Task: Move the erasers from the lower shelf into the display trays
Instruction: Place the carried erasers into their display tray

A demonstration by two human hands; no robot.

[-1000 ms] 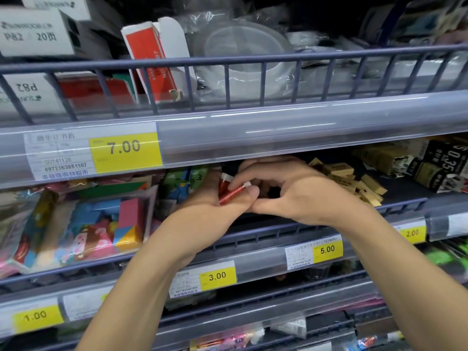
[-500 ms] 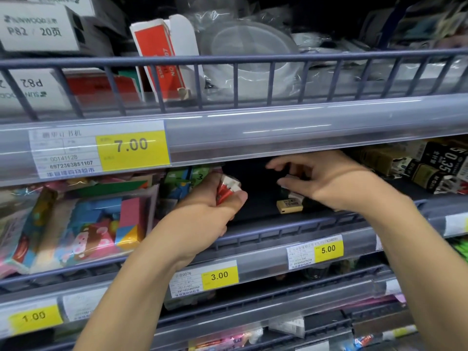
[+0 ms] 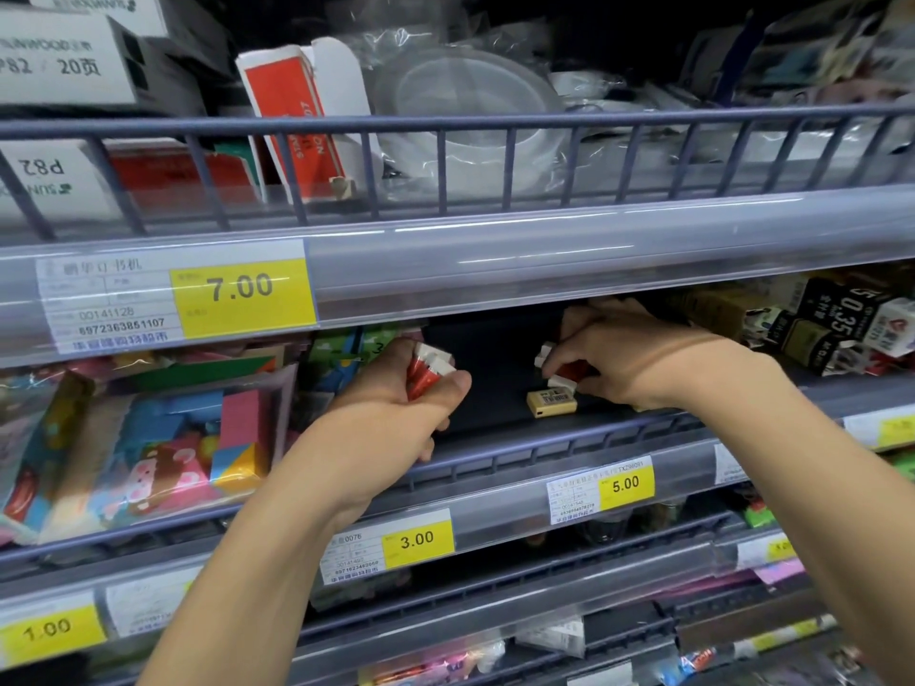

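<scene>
Red-and-white erasers: I hold a small bunch of them in my left hand, their white ends sticking up above my knuckles.
Left hand: fingers and thumb curled tight round that bunch, raised in front of the dark tray, just right of the toy packs.
Right hand: reaching into the tray from the right, fingers bent down and pinching another red-and-white eraser low against the tray floor.
Yellow eraser: lies flat on the tray floor, just below and in front of my right fingertips; whether it touches the one I pinch, I cannot tell.
Tray: dark, sits on the middle shelf between the toy packs and the boxes to the right; my two hands are apart, one at each side of it.
Toy packs: bright blocks in clear wrap, left on the same shelf.
Boxes: dark and white cartons, far right, behind my right wrist.
Price tags: 7.00 tag on the rail above; 3.00 tag and 5.00 tag on the rail below my forearms; 1.00 tag lower left.
Top shelf: a red-and-white carton leans behind the wire rail, beside wrapped clear plates.
</scene>
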